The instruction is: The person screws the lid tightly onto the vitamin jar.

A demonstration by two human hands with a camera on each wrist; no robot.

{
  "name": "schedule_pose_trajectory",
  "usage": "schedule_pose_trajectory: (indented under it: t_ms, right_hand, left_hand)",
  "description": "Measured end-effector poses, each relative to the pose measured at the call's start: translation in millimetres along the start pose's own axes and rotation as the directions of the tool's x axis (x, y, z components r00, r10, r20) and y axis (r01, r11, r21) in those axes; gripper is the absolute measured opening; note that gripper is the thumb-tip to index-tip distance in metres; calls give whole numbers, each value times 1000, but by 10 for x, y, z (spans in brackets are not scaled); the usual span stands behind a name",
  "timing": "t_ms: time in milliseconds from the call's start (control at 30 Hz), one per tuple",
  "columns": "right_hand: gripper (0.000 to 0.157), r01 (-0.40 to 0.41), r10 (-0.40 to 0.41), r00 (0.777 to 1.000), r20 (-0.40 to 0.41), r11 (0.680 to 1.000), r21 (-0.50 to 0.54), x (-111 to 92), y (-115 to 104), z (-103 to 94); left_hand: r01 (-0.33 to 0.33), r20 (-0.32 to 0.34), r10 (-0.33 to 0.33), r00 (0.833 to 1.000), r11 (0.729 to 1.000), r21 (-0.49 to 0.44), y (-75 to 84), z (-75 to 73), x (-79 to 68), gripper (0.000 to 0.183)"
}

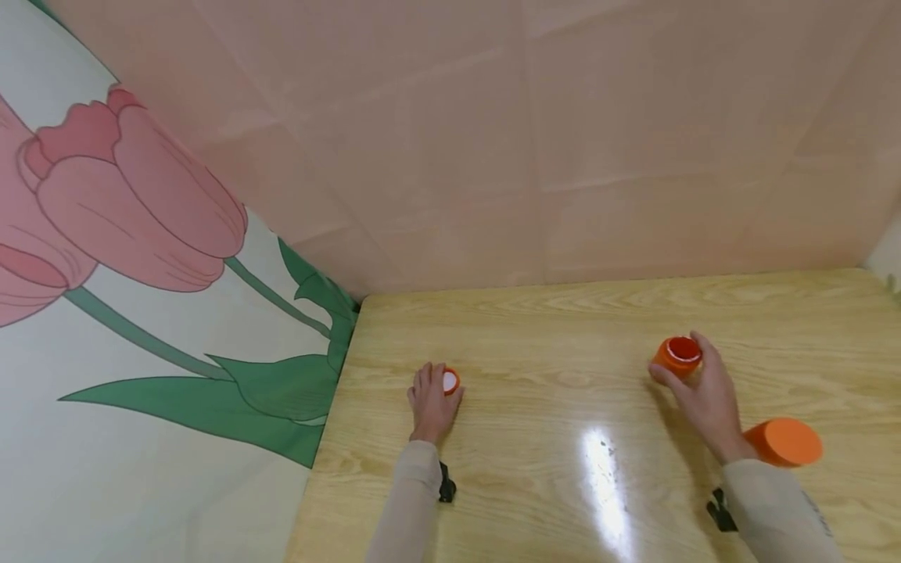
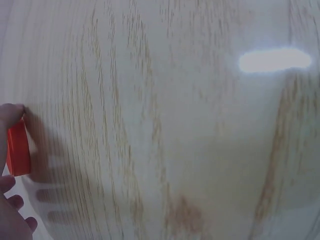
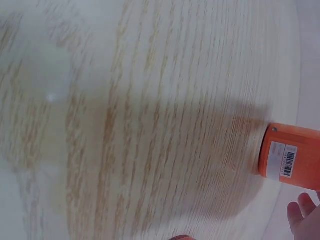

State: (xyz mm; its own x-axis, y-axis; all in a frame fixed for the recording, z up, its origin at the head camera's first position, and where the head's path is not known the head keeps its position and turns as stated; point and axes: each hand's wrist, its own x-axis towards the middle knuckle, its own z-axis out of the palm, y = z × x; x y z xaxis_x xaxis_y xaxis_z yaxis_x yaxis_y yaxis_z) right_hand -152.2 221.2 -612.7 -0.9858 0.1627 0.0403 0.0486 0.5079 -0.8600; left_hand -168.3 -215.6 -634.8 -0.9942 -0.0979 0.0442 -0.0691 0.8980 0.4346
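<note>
My left hand [image 1: 431, 405] holds a small round orange lid [image 1: 450, 381] with a white inner face, at the left of the table. In the left wrist view the lid [image 2: 19, 150] shows its orange rim between thumb and fingers. On the right side, my right hand [image 1: 707, 399] grips an orange jar [image 1: 672, 365], thumb and fingers on opposite sides. The jar has no cover on its mouth, and its inside looks red. A white barcode label marks the jar [image 3: 305, 155] near its base in the right wrist view.
A second orange cylinder [image 1: 791, 443] stands beside my right wrist, partly behind it. The wooden table [image 1: 535, 344] meets a pinkish draped backdrop [image 1: 528, 156] at its far edge. A tulip-printed panel [image 1: 141, 188] borders the left side. Bright glare [image 1: 605, 493] lies on the tabletop.
</note>
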Motion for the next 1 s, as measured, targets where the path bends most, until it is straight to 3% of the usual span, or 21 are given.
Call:
schedule_pose_trajectory:
  t_ms: [233,800,1000]
  right_hand:
    - [87,10,-10,1000,-2,1000,-12,-8,24,-16]
    - [84,12,-12,1000,-11,999,-35,4,59,-17]
    - [84,9,-9,1000,-8,999,-35,3,64,-22]
  left_hand:
    - [-20,-56,21,998,1000,7,29,8,-47,51]
    - [-45,-93,47,995,999,27,37,84,-68,56]
    - [-107,-106,108,989,994,18,44,123,-73,55]
